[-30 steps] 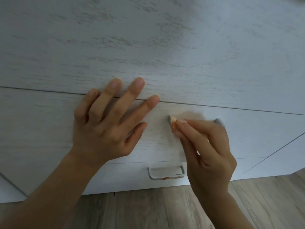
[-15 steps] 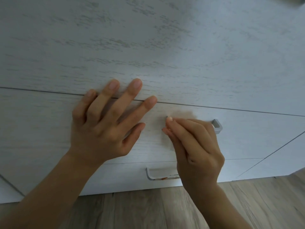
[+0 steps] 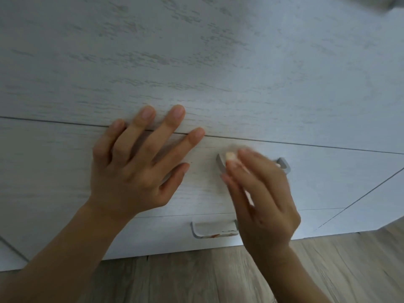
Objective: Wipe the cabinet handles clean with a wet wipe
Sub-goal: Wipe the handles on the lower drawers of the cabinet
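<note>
**Wipe at the left end of the upper handle**

Motion blur smears the right hand (image 3: 262, 204), which covers the middle of the upper handle (image 3: 284, 166) so that only its grey ends show. The wet wipe (image 3: 230, 156) shows only as a small pale wad. The lower handle (image 3: 196, 231) loses its right end behind the same hand. The upper handle runs left to right near the drawer front's top edge. The wipe sits at its left end, pinched by bent right fingertips. The left hand (image 3: 131, 171) lies flat on the cabinet (image 3: 196, 62), fingers straight and spread across the seam.

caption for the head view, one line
Left hand flat on white wood-grain drawer front; right hand pinches small pale wipe against upper grey metal handle.
</note>
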